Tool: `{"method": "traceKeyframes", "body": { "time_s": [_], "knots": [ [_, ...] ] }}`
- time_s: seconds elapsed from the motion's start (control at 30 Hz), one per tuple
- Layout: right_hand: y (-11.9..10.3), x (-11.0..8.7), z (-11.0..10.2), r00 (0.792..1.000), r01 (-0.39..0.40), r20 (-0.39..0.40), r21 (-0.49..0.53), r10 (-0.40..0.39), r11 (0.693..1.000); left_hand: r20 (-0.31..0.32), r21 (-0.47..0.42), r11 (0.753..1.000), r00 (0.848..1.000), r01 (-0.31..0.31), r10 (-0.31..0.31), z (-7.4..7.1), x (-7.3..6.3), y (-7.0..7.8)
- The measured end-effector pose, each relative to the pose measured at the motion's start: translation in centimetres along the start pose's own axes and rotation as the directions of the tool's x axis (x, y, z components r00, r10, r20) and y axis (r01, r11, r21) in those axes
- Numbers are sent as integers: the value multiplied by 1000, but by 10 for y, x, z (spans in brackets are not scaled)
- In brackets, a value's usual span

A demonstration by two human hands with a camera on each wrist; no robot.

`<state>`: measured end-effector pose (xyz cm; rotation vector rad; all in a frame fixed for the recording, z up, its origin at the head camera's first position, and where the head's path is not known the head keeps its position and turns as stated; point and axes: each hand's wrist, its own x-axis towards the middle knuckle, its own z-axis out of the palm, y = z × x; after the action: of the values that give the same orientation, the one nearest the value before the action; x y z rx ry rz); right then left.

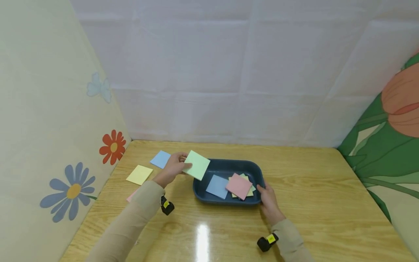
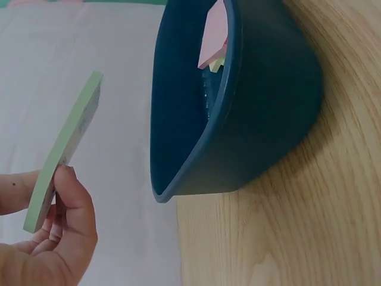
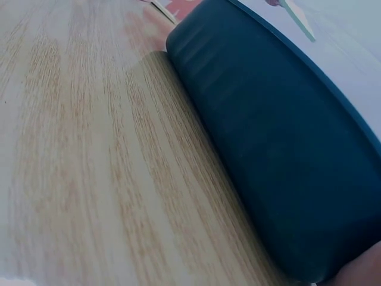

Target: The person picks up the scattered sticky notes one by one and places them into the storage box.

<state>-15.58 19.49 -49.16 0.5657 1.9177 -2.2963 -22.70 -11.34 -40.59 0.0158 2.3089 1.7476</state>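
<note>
Between thumb and fingers my left hand (image 1: 174, 167) pinches a light green sticky note pad (image 1: 197, 165), held up over the left end of a dark blue tray (image 1: 228, 204). In the left wrist view the green pad (image 2: 68, 140) is seen edge-on, apart from the tray wall (image 2: 268, 101). My right hand (image 1: 270, 202) grips the tray's right end, thumb at the rim. Inside the tray lie a blue pad (image 1: 217, 186) and a pink pad (image 1: 239, 186), the pink one on top of yellow (image 1: 249, 193) and green pads that it partly hides.
Left of the tray, on the wooden table (image 1: 314, 196), lie a blue pad (image 1: 160, 159) and a yellow pad (image 1: 139, 175). A pink pad (image 1: 131, 197) is mostly covered by the left sleeve. A white cloth (image 1: 229, 72) hangs behind the table; flowered panels flank it.
</note>
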Motion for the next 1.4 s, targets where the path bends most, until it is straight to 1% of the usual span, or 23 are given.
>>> {"method": "traceKeyframes", "body": {
  "time_s": [0.1,0.3,0.53,0.63,0.83,0.9,1.07,1.17,1.3,1.4],
  "knots": [
    [-1,-1,-1,1000,-7,-6,-4,7,1000,28,-9,1000,1000,-3,4,5,7,3],
    [-2,-1,-2,1000,-6,-1,-10,6,1000,87,16,1000,996,-20,19,13,15,6],
    [-4,-1,0,1000,-19,-10,-17,19,1000,115,32,999,993,-34,30,21,23,7],
    [-4,-1,0,1000,-11,-7,-9,11,1000,127,59,998,992,-34,26,25,26,8],
    [-3,-2,0,1000,-11,-2,-2,11,1000,177,107,994,984,-4,-15,37,32,8],
    [-3,-2,0,1000,-12,0,-2,12,1000,191,128,992,981,-6,-19,41,33,8],
    [-3,-2,0,1000,-10,0,0,10,1000,202,208,977,979,-36,-7,51,37,9],
    [-3,-2,1,1000,-6,-2,-2,6,1000,219,239,969,976,-54,0,55,39,11],
    [-2,-1,0,1000,-5,-1,1,5,1000,253,255,966,967,-50,-17,60,41,11],
    [-2,-1,0,1000,-7,3,4,7,1000,261,292,955,965,-42,-38,65,41,13]
  ]
}}
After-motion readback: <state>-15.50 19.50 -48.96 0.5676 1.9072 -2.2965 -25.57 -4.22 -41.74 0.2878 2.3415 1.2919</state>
